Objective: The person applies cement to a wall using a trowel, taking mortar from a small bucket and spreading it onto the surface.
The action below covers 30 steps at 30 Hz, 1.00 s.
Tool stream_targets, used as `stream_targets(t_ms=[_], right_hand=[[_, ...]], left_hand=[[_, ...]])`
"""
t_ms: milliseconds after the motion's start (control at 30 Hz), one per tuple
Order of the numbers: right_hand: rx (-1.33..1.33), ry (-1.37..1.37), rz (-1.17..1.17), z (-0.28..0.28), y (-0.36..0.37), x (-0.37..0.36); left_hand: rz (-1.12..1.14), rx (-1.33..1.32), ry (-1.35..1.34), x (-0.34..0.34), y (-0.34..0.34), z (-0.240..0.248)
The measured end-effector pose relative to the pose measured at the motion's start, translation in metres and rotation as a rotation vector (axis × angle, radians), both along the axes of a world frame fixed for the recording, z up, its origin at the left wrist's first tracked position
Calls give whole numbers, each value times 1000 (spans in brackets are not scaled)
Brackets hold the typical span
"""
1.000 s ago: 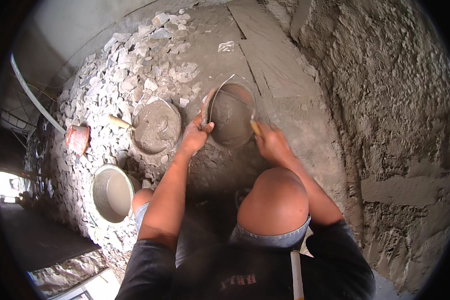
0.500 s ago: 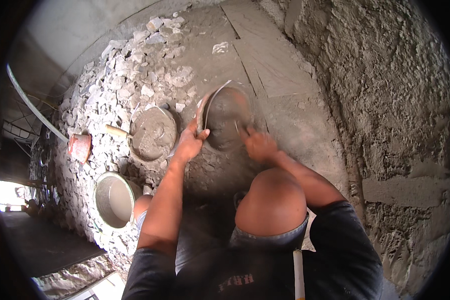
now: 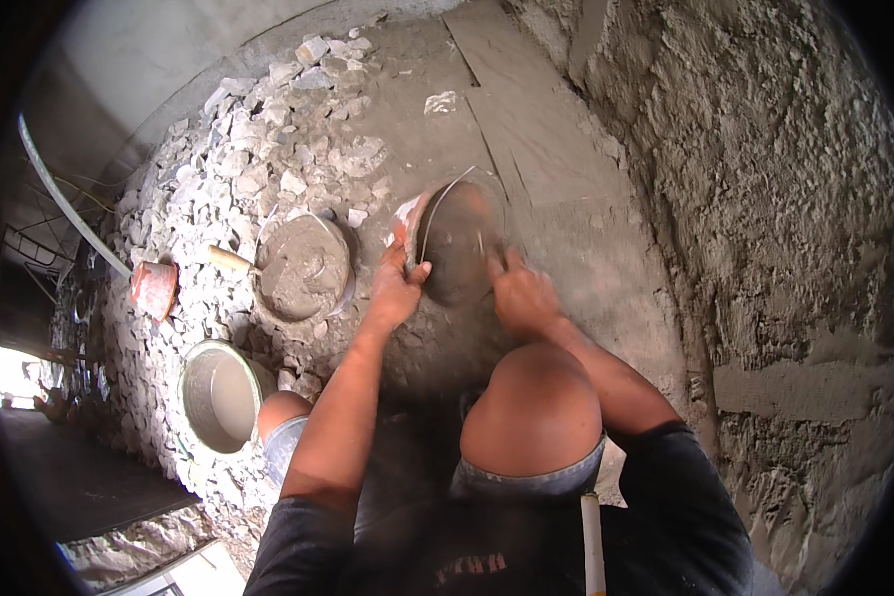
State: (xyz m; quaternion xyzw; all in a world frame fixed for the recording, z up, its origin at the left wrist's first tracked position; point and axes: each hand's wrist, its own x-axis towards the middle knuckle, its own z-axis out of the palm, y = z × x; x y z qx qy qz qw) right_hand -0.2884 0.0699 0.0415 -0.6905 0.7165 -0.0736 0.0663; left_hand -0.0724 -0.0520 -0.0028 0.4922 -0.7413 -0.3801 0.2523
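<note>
Got a left hand (image 3: 395, 290) clamped on the tilted bucket (image 3: 413, 213), just above the middle of the view toward 12 o'clock. Pressed in at about 8 o'clock on the rim, with fingers along the outer wall and thumb hooked at the edge, so pinching the wall between them. Can see a right hand (image 3: 526, 300) at roughly 4 o'clock of the same bucket, curled with knuckles up. Can't tell whether that grip is closed tight or on what, honestly.

Can only make out a pale streak just ahead of those right fingertips, too smeared to name. Also blurry inside the bucket: grey and murky, hard to read. Can't see the bucket's base at all.

Tipped over with its mouth toward 3 o'clock and up at the camera. Looks like a tall oval from here, long axis running about 12:30 to 6:30, with a wire handle (image 3: 433, 214) arching over the left part of the mouth.

Next to that, toward 9 o'clock, can spot a second bucket (image 3: 350, 266) of grey mix, with a wooden handle (image 3: 229, 260) poking out toward 10.
</note>
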Motion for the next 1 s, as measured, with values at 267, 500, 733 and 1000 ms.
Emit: stream_targets(t_ms=[267,500,733,1000], right_hand=[[104,38,-81,-54,-4,21],[495,-851,-85,-47,-5,-16],[706,-1909,-298,-86,16,-47],[-306,-949,166,-11,36,-37]], left_hand=[[-45,-56,-32,-6,11,5],[-111,-20,153,19,36,-5],[-37,34,289,43,39,13],[58,-98,415,49,10,55]])
